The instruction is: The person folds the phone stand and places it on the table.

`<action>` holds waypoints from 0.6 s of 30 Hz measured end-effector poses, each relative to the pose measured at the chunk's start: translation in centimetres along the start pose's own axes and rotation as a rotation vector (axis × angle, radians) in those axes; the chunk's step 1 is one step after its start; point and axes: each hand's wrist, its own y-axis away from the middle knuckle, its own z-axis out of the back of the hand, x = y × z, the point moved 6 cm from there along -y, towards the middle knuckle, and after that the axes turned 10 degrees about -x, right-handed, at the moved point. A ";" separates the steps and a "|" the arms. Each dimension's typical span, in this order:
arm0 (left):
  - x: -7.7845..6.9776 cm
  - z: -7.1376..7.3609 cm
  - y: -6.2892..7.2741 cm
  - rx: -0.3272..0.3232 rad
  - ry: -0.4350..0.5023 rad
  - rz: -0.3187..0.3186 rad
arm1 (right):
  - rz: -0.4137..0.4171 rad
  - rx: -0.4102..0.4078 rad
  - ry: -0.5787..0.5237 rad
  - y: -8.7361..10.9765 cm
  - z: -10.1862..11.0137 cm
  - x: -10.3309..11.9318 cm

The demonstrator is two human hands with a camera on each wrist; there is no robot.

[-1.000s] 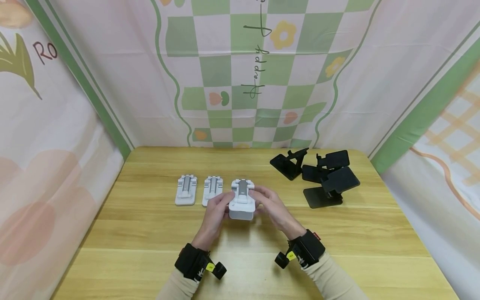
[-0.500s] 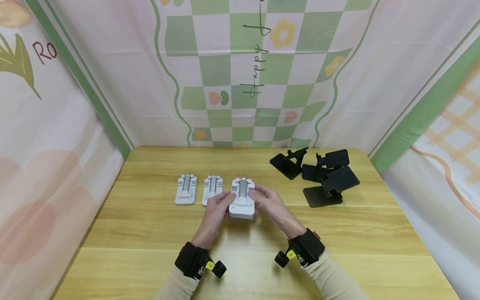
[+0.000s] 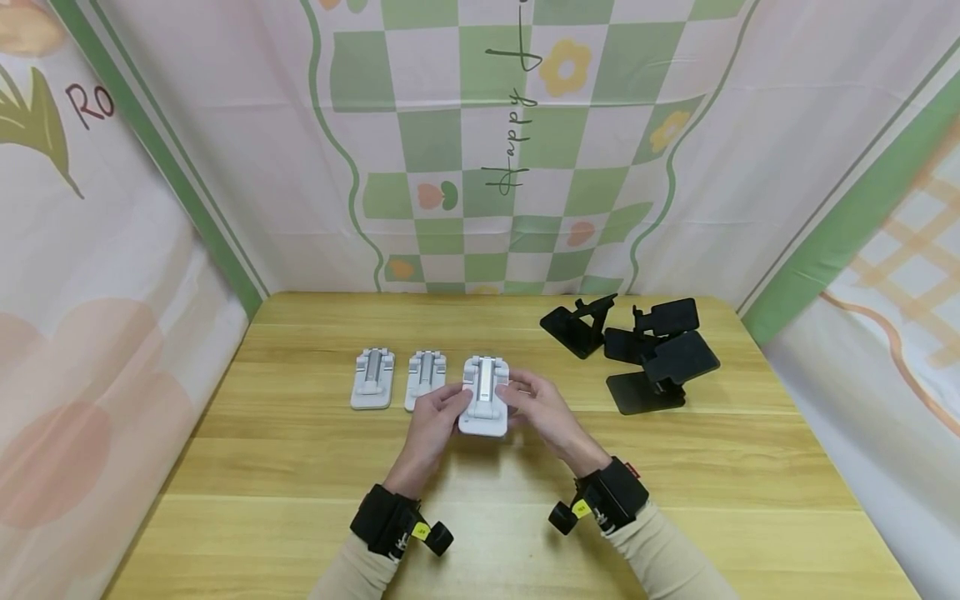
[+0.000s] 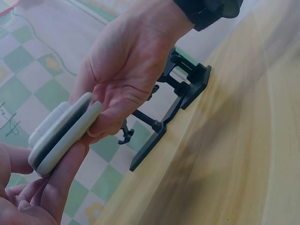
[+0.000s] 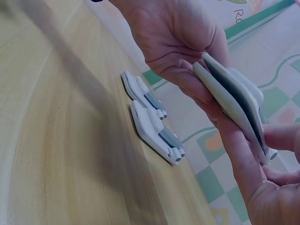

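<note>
A white folding phone stand (image 3: 484,417) with a silver hinge arm is held above the table between both hands. My left hand (image 3: 429,421) grips its left edge, thumb on top and fingers beneath. On the right edge my right hand (image 3: 546,418) grips it the same way. Seen edge-on in the left wrist view, the stand's two plates (image 4: 65,136) lie nearly flat together, with a narrow dark gap between them. Two more white phone stands, one at the far left (image 3: 372,380) and one nearer the left hand (image 3: 425,377), lie folded on the table.
Several black phone stands (image 3: 678,358) stand unfolded and close together at the back right of the wooden table (image 3: 480,533). A patterned cloth (image 3: 420,142) hangs behind the table's back edge, with more cloth at both sides.
The held stand's lower plate, which showed below the upper one a second ago, has swung up against it, so the stand is now almost folded. Both hands stay nearly in place.
</note>
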 end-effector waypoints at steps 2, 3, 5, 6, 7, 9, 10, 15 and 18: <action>0.0 0.1 0.0 -0.010 -0.015 -0.008 | -0.003 -0.009 0.009 -0.1 0.0 0.0; 0.0 0.1 0.0 -0.014 -0.023 -0.012 | -0.004 -0.012 0.014 -0.1 0.0 -0.1; 0.1 0.1 -0.1 -0.019 -0.035 -0.015 | -0.001 -0.014 0.017 -0.1 0.0 -0.1; 0.1 0.2 -0.1 -0.020 -0.039 -0.014 | -0.002 -0.017 0.016 -0.1 0.0 -0.1; 0.2 0.2 -0.1 -0.022 -0.042 -0.009 | -0.001 -0.018 0.017 -0.1 0.0 -0.2; 0.2 0.2 -0.1 -0.023 -0.048 -0.011 | -0.002 -0.022 0.019 -0.2 0.0 -0.2; 0.2 0.2 -0.1 -0.025 -0.052 -0.011 | -0.004 -0.027 0.018 -0.2 0.0 -0.2; 0.3 0.4 -0.1 -0.038 -0.083 -0.011 | -0.013 -0.055 0.033 -0.4 -0.2 -0.2; 0.3 0.7 -0.2 -0.073 -0.107 -0.020 | -0.008 -0.068 0.053 -0.7 -0.3 -0.1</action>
